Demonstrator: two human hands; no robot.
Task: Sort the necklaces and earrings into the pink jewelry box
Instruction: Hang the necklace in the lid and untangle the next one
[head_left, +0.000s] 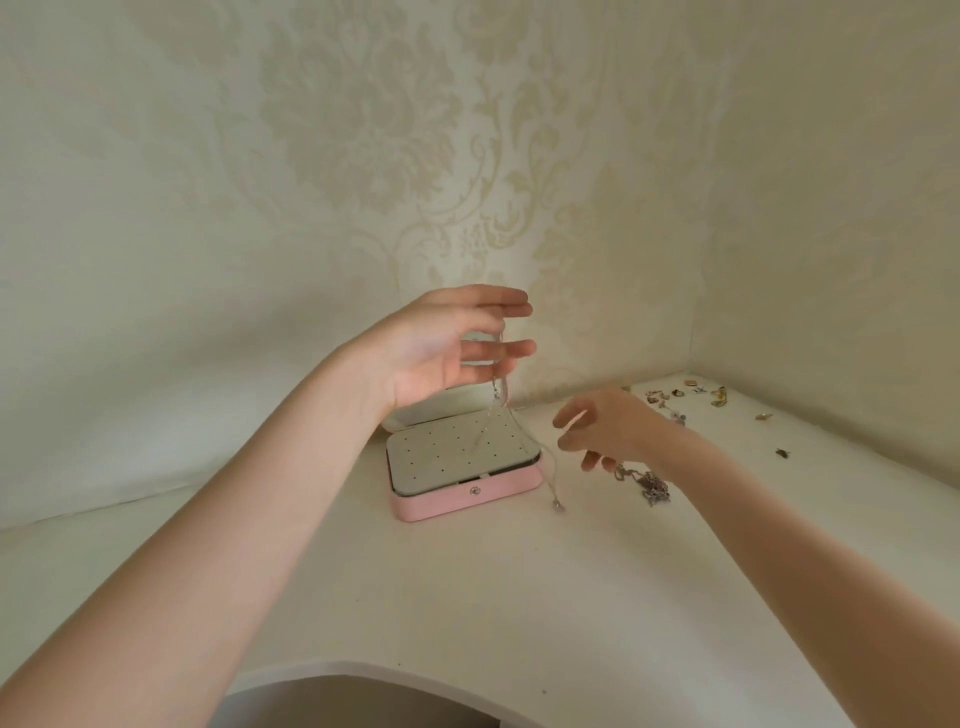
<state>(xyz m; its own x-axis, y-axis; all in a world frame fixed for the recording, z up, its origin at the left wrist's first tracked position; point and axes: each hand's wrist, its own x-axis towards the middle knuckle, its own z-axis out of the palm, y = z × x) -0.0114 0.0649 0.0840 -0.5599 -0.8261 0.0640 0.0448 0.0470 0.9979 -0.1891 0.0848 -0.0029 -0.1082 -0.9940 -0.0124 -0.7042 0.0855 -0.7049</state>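
The pink jewelry box (462, 503) lies open near the wall, showing a white panel with small holes (447, 457). My left hand (441, 348) is raised above it with straight fingers. A thin silver necklace (500, 400) hangs from those fingers, its end dangling to the table right of the box. My right hand (602, 428) hovers to the right with loosely curled fingers, just above a tangled pile of necklaces (649, 486). I cannot tell whether it touches the hanging chain. Several earrings (680, 395) lie scattered at the back right.
The white table (467, 597) fills a wallpapered corner, and its curved front edge is close to me. One dark earring (782, 453) lies apart at the right. The box lid (415, 415) leans back behind my left hand.
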